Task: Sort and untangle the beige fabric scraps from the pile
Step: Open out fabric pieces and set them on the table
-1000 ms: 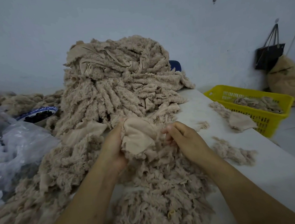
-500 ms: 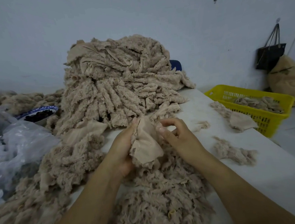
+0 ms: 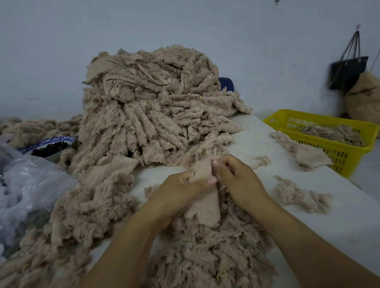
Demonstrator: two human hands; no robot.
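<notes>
- From my seat at the far end, I read this as the middle of a separating step: one scrap [image 3: 206, 207] is being worked free of the fluffy heap [image 3: 204, 256] that lies on the near part of the table [image 3: 350, 233].
- The left hand [image 3: 179, 190] grasps the scrap from its left side, with the thumb laid across the smooth cloth.
- The right hand [image 3: 237, 181] has its fingers curled at the scrap's upper right edge and pinches it there. Both hands grip the same piece, close together.
- The scrap hangs between the hands, and its lower end rests on the heap. I cannot tell whether frayed threads hold it to what lies below.
- The big pile [image 3: 155, 114] stands behind the hands, against the wall, and looks largely unsorted, so I judge the task to be far from done.
- The next move, as I see it, calls for drawing the hands apart to open the piece and lifting it clear of the heap (gently, since the fringe may snag).
- A yellow basket [image 3: 344, 154] at the table's right edge already holds some scraps and seems a likely place for this one.
- A plastic bag [image 3: 21, 184] and a bowl [image 3: 48, 146] sit well off to the left.
</notes>
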